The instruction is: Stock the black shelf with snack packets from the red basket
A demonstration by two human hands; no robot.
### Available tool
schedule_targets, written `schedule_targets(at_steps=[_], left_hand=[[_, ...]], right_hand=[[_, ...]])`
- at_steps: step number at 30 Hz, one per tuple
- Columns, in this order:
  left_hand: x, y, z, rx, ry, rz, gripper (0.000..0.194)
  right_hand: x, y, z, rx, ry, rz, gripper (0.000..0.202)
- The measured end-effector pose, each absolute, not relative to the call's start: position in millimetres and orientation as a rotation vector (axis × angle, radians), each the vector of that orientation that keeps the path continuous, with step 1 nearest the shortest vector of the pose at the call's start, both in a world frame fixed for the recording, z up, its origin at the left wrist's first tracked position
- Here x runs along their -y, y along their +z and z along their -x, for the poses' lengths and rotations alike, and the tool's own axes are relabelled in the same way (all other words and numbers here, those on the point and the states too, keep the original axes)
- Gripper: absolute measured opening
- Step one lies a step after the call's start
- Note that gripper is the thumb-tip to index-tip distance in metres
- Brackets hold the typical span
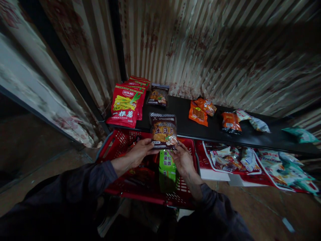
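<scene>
In the head view, nearest to the camera are the dark cloth sleeves [106,174] of the person, which enter from the two lower corners. From them reach the left hand [140,152] and the right hand [185,159]. The hands are somewhat apart from each other, and both are clamped on one flat, dark brown plastic packet with a checked top edge [163,130]: the left hand grips it at the lower left corner, the right hand at the lower right corner. This packet is just beyond the hands, with its printed side facing the camera.

Below the hands there is a red plastic basket with slotted walls [140,197]. In it, a bright green plastic packet [167,174] is near the right hand.

Beyond the hands runs a long black shelf [179,108]. On it, ahead of the left hand, are red plastic packets with yellow pictures [125,105]; straight ahead lies a second dark brown packet [158,95]. Ahead and to the right of the right hand are orange plastic packets [198,114] and, farther along, a teal packet [301,135].
</scene>
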State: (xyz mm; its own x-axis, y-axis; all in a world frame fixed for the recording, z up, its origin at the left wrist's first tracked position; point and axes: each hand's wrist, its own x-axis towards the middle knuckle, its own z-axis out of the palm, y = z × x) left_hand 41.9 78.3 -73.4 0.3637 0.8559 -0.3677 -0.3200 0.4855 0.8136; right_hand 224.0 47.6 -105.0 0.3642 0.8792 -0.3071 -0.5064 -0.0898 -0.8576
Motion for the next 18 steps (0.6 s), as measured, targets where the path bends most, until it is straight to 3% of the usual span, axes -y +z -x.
schedule_targets(at_steps=[13, 18], left_hand=[[-88.2, -90.6, -37.0, -1.001, 0.878, -0.691, 0.021], [-95.3, -89.9, -35.8, -1.001, 0.912, -0.691, 0.042]], right_hand=[[-52.6, -114.8, -232.9, 0.447, 1.199, 1.265, 0.036], [-53.4, -111.8, -231.3, 0.448, 1.249, 1.280, 0.039]])
